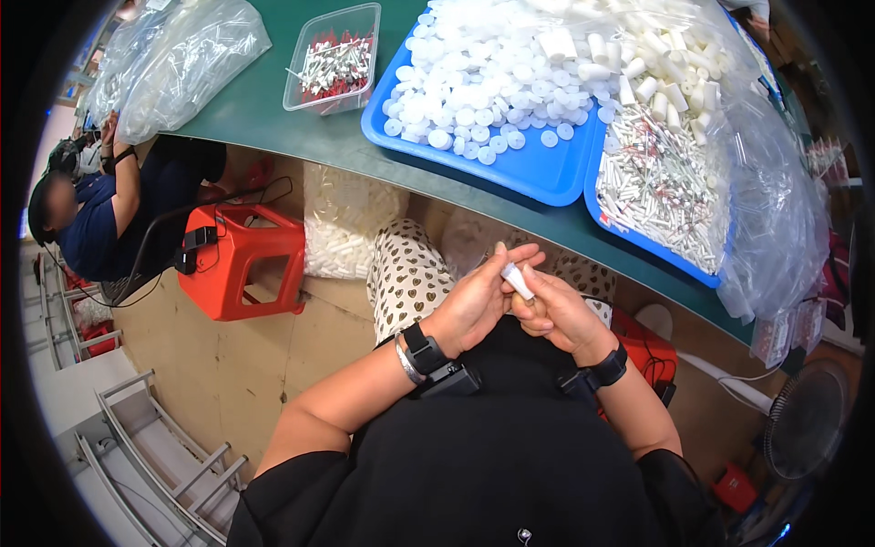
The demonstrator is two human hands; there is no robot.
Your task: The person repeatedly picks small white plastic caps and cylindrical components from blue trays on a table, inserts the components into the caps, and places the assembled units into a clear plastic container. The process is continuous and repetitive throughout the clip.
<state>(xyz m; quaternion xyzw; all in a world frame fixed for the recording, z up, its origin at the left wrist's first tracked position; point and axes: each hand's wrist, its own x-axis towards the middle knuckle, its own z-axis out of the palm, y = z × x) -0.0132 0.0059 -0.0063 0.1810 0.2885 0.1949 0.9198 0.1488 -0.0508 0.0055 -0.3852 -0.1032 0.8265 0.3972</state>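
A small white plastic tube point(518, 281) is gripped in my right hand point(563, 314), its thumb and fingers closed round the lower part. Close beside it, my left hand point(474, 305) is cupped with the fingers stretched out and the thumb raised. The tube's upper end lies against or just in front of the left fingers; which of these I cannot tell. Both hands are over my lap, in front of the table edge. Beyond them, a blue tray point(529, 178) carries many translucent white discs point(478, 109) and white cylinders point(597, 50).
Another blue tray point(594, 196) holds thin white and red parts point(661, 178). A clear tub point(369, 87) of similar parts stands on the green table point(264, 118). Plastic bags point(196, 68) lie at its ends. A red stool point(241, 264), a seated person point(100, 214) and a fan point(807, 419) are nearby.
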